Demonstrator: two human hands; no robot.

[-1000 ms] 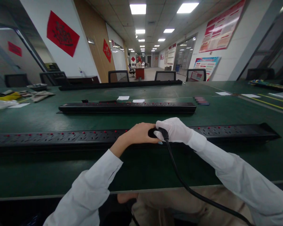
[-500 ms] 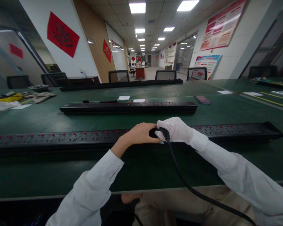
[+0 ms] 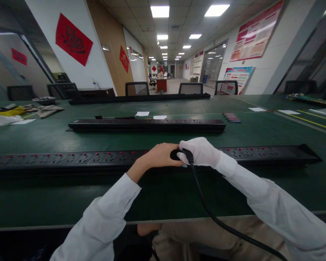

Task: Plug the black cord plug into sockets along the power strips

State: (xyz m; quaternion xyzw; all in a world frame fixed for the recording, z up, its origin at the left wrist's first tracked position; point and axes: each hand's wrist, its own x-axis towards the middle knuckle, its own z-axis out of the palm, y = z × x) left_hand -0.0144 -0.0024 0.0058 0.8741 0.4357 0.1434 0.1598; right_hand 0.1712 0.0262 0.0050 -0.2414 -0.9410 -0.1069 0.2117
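Black plug (image 3: 176, 154) on the strip (image 3: 70, 158) near the front edge of the worktop (image 3: 163, 195); strip's long axis runs left-right. Gloved right hand (image 3: 199, 150) grips plug from its right; bare left hand (image 3: 160, 155) curls against its left, grip unclear. Cord (image 3: 203, 206) trails frontward.

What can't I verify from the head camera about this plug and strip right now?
Plug prongs and the socket beneath: head view, covered by the left hand and gloved right hand; seated or not, cannot tell.
Cable far end: head view, cut off by the bottom edge.
Near power strip, left end: runs off the left edge.
Small item on the table: pixelated.
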